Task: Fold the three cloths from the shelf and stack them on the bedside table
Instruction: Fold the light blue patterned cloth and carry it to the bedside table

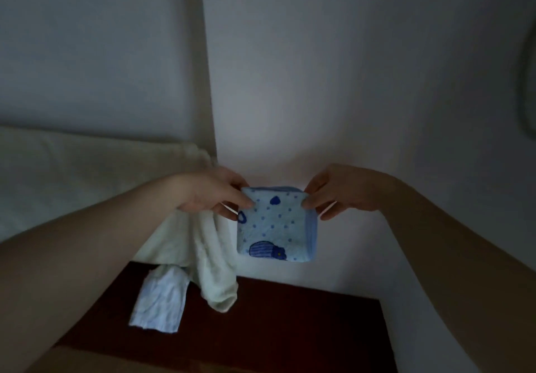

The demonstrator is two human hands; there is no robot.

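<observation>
Right, both hands are up in front of the pale wall, and between them hangs a small blue cloth [277,224], folded down to a neat square, dotted, with darker blue shapes printed on it. Left hand [210,191] has its fingers [232,198] curled onto the upper left corner, thumb on the front face, pinching it. Right hand [345,191] does the same at the upper right corner, thumb and fingers closed on the fabric. The square hangs in the air, well above the dark red-brown worktop [290,323], touching nothing but the two hands.

Down on the worktop, near its left rear part, lies a pale striped cloth [158,300], loosely flattened and creased. Just beside it a pale green towel [203,262] spills off the bed [72,175] at the left, its lower end drooping onto the worktop and overlapping the striped cloth's top edge. Light is dim, and the worktop's near edge fades into shadow.
</observation>
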